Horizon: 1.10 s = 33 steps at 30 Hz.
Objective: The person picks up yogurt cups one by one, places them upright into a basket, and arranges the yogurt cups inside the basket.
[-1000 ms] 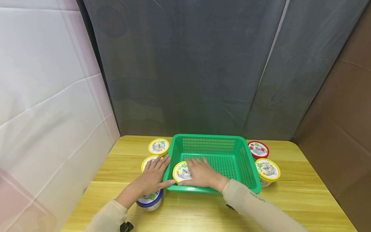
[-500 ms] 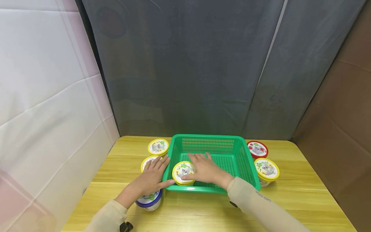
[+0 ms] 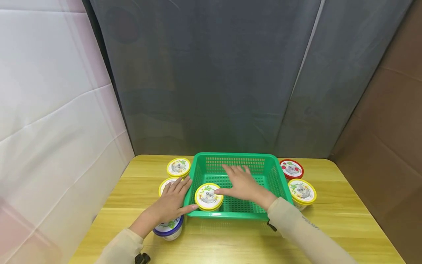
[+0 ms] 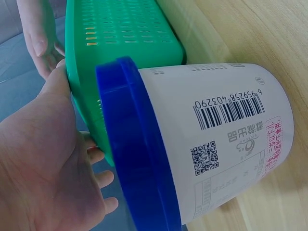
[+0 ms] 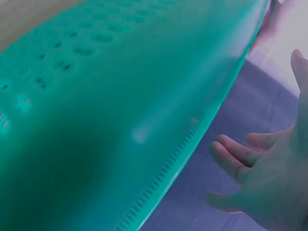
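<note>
A green plastic basket (image 3: 230, 215) stands on the wooden table, and one yellow-lidded tub (image 3: 208, 197) sits upright in its near left corner. My left hand (image 3: 173, 202) rests on the basket's left rim with fingers spread. Partly under that hand are a second yellow-lidded tub (image 3: 166, 184) and a blue-lidded tub (image 3: 169, 228); the blue lid (image 4: 139, 144) fills much of the left wrist view. My right hand (image 3: 245, 185) hovers over the basket, fingers spread and holding nothing, its thumb overlapping the edge of the tub's lid in the head view.
Another yellow-lidded tub (image 3: 178, 167) stands behind the left hand, beside the basket. Right of the basket are a red-lidded tub (image 3: 292, 169) and a yellow-lidded tub (image 3: 302, 192). A grey curtain (image 3: 204, 77) hangs behind the table (image 3: 230, 242).
My right hand has let go of the yellow-lidded tub in the basket and moved right and away from it. My left hand has stayed on the rim.
</note>
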Each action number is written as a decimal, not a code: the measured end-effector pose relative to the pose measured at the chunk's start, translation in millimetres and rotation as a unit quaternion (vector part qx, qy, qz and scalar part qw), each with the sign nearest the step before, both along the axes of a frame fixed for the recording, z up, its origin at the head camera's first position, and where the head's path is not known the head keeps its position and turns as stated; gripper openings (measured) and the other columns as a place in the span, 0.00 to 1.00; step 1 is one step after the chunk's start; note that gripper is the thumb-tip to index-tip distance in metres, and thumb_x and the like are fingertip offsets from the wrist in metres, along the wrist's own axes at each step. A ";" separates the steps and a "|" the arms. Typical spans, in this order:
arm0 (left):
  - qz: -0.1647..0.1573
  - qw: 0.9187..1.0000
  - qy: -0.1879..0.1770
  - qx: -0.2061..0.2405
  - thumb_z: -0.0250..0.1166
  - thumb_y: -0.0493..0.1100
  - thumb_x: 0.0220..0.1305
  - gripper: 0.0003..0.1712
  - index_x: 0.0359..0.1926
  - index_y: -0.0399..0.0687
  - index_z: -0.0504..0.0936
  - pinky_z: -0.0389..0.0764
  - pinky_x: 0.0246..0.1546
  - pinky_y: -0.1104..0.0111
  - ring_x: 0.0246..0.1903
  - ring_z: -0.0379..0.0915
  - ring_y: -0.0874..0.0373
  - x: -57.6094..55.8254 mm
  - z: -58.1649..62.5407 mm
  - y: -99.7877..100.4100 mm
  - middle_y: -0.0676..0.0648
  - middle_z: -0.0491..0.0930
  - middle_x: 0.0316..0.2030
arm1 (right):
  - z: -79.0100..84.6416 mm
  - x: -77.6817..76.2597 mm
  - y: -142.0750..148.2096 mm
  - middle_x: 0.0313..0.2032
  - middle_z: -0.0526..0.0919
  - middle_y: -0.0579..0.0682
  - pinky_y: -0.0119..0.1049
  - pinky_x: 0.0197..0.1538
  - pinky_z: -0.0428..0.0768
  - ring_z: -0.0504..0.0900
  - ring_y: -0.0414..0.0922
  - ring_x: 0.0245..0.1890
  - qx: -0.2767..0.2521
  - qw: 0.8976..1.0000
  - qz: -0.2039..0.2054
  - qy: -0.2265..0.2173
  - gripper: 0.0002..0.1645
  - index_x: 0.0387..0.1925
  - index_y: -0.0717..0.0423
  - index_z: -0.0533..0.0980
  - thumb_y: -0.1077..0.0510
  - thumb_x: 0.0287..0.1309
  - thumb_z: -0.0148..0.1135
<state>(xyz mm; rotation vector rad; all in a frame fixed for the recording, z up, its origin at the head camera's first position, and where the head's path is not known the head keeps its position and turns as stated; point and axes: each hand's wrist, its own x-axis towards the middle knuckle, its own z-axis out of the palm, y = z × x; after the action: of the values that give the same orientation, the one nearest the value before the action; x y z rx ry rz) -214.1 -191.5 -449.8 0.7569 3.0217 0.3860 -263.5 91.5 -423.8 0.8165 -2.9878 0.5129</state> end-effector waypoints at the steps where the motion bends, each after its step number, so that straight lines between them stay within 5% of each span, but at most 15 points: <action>1: -0.001 1.000 0.000 0.001 0.55 0.69 0.67 0.51 0.76 0.39 0.54 0.50 0.70 0.32 0.76 0.46 0.34 0.1 -0.1 -0.1 0.39 0.50 0.78 | 1.7 -0.3 2.4 0.71 0.68 0.56 0.68 0.73 0.51 0.65 0.58 0.72 0.001 1.000 -0.006 -0.001 0.63 0.77 0.52 0.54 0.20 0.51 0.57; 11: -0.004 1.000 0.003 0.006 0.56 0.67 0.67 0.50 0.76 0.39 0.54 0.50 0.70 0.32 0.76 0.47 0.33 0.0 -0.3 -0.4 0.38 0.51 0.77 | 12.0 -3.8 31.3 0.74 0.63 0.54 0.69 0.74 0.47 0.60 0.59 0.75 -0.015 0.999 -0.031 -0.012 0.62 0.78 0.45 0.52 0.19 0.51 0.56; 33: -0.002 1.000 -0.003 0.007 0.54 0.69 0.67 0.51 0.77 0.40 0.54 0.49 0.71 0.33 0.76 0.45 0.34 -0.1 -0.8 1.1 0.39 0.49 0.78 | 20.0 -11.1 109.3 0.72 0.65 0.57 0.71 0.71 0.47 0.62 0.62 0.71 -0.033 0.995 -0.095 0.017 0.61 0.77 0.48 0.52 0.20 0.53 0.56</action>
<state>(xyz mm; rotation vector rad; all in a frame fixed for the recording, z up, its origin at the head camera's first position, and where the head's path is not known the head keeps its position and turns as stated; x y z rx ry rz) -214.2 -190.3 -450.6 0.7623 3.0148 0.4104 -274.6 200.7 -403.8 0.5229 -2.9574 0.5791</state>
